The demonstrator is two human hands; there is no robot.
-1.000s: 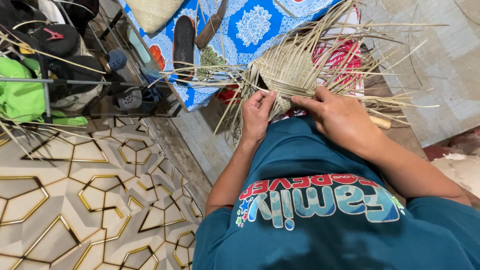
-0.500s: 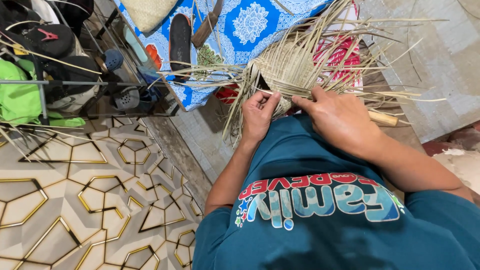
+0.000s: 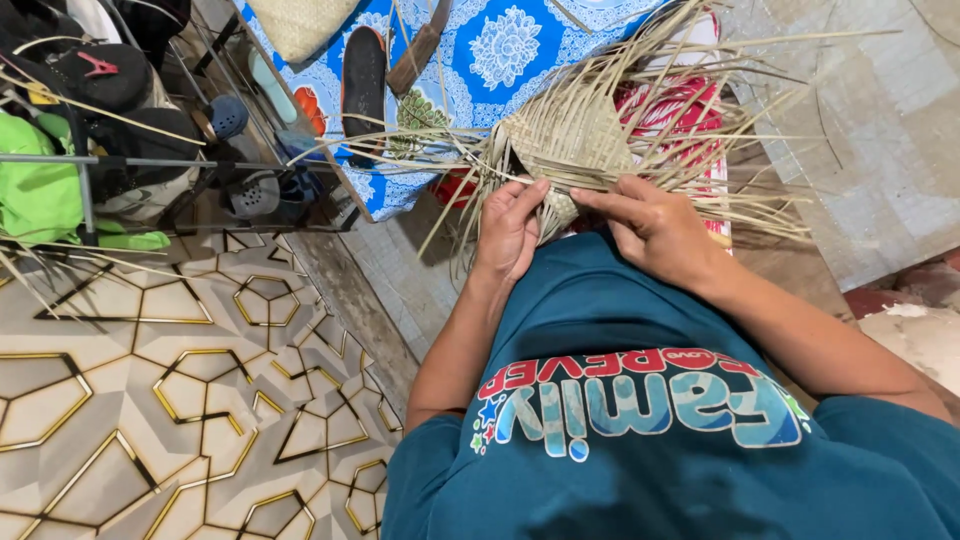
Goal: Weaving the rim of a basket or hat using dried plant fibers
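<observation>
While I'm looking straight down from the head cam, both of my hands are on a half-woven piece of pale straw weaving (image 3: 570, 140), held just past the front of my teal shirt (image 3: 640, 400), above the blue patterned cloth (image 3: 500, 50). My left hand (image 3: 510, 225) has its fingers pressed together and laid flat along the lower left edge of the woven part, fingertips touching the strips. My right hand (image 3: 655, 225) comes in from the other side, with its index finger stretched out along the bottom edge and pinching a strip against the thumb, as far as I can tell; the other fingers are curled under and hidden. Loose strips (image 3: 740, 110) fan out from the woven part in every direction, especially to the right. A dark sandal (image 3: 363, 65) lies on the cloth near its left edge, and a green bundle (image 3: 40, 190) sits on a rack over the hexagon-patterned floor (image 3: 150, 400).
</observation>
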